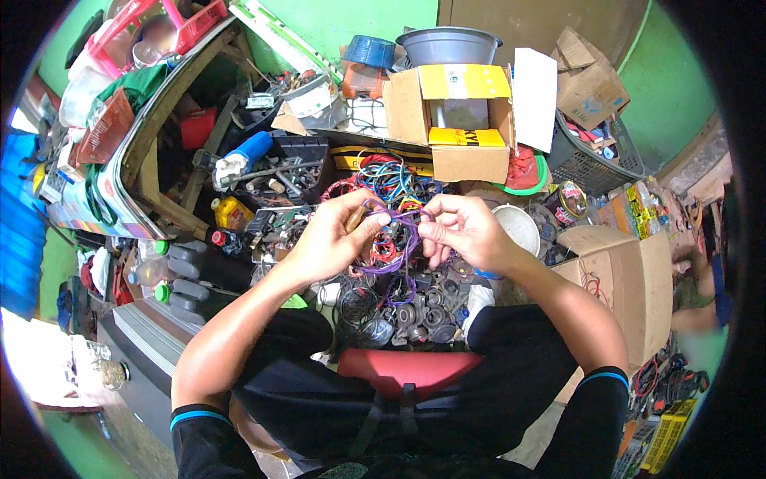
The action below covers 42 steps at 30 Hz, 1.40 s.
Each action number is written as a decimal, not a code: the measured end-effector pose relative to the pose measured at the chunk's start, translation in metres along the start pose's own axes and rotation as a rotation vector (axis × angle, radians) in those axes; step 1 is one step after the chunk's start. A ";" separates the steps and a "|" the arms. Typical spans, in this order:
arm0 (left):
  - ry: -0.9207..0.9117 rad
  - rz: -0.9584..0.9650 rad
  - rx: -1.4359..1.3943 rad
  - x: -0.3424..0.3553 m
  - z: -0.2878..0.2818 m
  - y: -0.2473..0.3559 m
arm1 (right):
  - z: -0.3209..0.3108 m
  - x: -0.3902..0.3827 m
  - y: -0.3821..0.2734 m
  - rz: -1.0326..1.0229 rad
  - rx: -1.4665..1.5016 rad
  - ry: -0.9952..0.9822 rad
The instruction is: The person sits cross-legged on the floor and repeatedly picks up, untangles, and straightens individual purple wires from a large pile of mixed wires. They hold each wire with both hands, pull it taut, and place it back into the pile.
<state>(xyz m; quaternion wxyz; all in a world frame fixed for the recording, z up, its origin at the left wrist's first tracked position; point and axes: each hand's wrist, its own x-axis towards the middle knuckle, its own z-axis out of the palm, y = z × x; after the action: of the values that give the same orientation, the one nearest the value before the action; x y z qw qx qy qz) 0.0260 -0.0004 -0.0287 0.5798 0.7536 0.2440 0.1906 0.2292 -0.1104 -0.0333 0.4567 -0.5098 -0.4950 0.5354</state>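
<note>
Both hands, left hand (331, 235) and right hand (463, 231), are pinching a purple wire (396, 239); far behind, a yellow-flapped cardboard box (459, 120) is sitting open.

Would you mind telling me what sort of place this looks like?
Probably a cluttered repair workshop or parts stall: a heap of tangled coloured wires, dark rubber rings on the floor, and open brown cardboard boxes of spares.

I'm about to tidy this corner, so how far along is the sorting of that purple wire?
Done: the purple wire is lifted out of the heap and bent into a loop. In hand: the left hand and right hand both pinch it at the top. Left: its lower end hangs down into the wire pile, and the tangle of blue and red wires behind looks untouched.
</note>
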 end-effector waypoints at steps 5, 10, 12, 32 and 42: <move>-0.053 -0.086 -0.293 0.004 -0.012 0.003 | -0.014 0.004 0.002 -0.301 -0.025 0.016; -0.025 -0.114 0.016 0.010 -0.024 0.012 | 0.002 0.000 0.004 -0.213 0.403 0.073; 0.023 -0.141 0.045 0.009 -0.027 0.011 | -0.003 -0.004 -0.008 -0.124 0.341 0.045; 0.204 -0.062 0.076 0.007 -0.032 -0.009 | -0.026 -0.010 -0.009 -0.382 -0.457 0.418; 0.320 -0.047 -0.471 0.019 -0.039 -0.018 | -0.045 -0.023 -0.031 -0.497 -0.677 0.451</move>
<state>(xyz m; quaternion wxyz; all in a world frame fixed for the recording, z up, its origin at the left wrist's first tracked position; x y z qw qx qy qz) 0.0168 0.0450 -0.0359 0.6974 0.5526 0.2987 0.3450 0.2750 -0.1280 0.0002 0.4749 -0.5997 -0.6371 0.0945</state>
